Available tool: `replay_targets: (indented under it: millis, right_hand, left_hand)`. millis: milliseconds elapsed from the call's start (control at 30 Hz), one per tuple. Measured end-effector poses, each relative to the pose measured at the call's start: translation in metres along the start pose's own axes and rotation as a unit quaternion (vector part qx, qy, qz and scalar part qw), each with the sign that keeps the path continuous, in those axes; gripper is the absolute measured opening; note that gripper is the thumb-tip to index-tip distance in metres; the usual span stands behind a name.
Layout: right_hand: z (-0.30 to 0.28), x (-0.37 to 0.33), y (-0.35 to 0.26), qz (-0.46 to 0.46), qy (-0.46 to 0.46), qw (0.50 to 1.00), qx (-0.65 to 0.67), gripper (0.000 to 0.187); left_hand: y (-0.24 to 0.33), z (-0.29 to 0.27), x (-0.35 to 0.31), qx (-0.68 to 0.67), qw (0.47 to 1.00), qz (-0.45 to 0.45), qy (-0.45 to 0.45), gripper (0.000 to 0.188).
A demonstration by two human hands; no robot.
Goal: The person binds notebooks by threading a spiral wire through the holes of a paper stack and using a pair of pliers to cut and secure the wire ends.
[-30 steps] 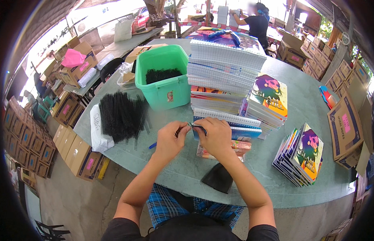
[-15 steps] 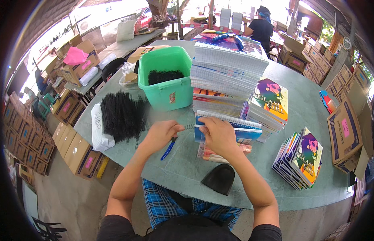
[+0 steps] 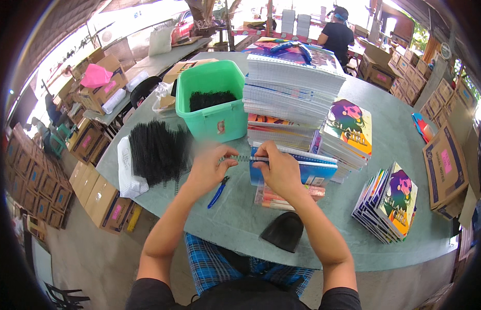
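Note:
My left hand (image 3: 209, 168) is closed around one end of a thin black spiral coil (image 3: 242, 158), held level above the table. The coil's other end meets the left corner of a blue-covered notebook (image 3: 319, 174), along its punched edge. There my right hand (image 3: 277, 168) pinches the coil between thumb and forefinger. Beneath the blue notebook sit more notebooks (image 3: 289, 197) with orange-pink edges. Blue-handled pliers (image 3: 217, 194) lie on the table below my left hand. Left of that hand is a heap of loose black coils (image 3: 158, 152), partly on a white bag (image 3: 131, 170).
A green bin (image 3: 214, 121) with black coils stands behind my hands, beside a tall notebook stack (image 3: 295, 77). Bound notebooks (image 3: 388, 204) are piled at the right. A black curved pad (image 3: 283, 231) lies near the front edge. Cartons (image 3: 444, 165) surround the table; another person (image 3: 337, 36) works far behind.
My left fingers have curled and risen slightly, with more of the coil showing between the hands. My right thumb and forefinger have come together at the notebook's corner.

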State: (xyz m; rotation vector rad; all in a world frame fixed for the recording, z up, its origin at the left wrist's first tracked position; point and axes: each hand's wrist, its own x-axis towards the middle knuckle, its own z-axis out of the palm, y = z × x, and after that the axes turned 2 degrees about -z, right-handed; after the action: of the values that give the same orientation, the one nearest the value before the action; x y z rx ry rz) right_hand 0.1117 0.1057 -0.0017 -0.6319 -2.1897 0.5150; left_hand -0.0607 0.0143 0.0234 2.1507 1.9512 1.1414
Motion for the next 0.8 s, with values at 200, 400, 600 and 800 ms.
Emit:
replay_targets:
  millis: [200,400,600,800]
  right_hand:
    - [0.016,0.0,-0.005,-0.053,0.059,0.997,-0.006,0.023]
    - [-0.051,-0.032,0.024,0.01,0.042,0.987,-0.156,0.014]
    - [-0.041,-0.037,0.024,-0.013,0.096,0.992,-0.075,0.01]
    - [-0.028,-0.033,0.016,-0.025,0.091,0.994,-0.049,0.007]
  left_hand:
    - [0.053,0.136,-0.086,0.017,0.991,-0.063,-0.121,0.037]
    - [0.048,0.062,-0.05,-0.139,0.989,-0.056,0.0,0.043]
    - [0.022,0.04,-0.038,-0.01,0.995,-0.023,0.098,0.033]
    - [0.023,0.032,-0.035,-0.003,0.985,-0.009,0.172,0.031]
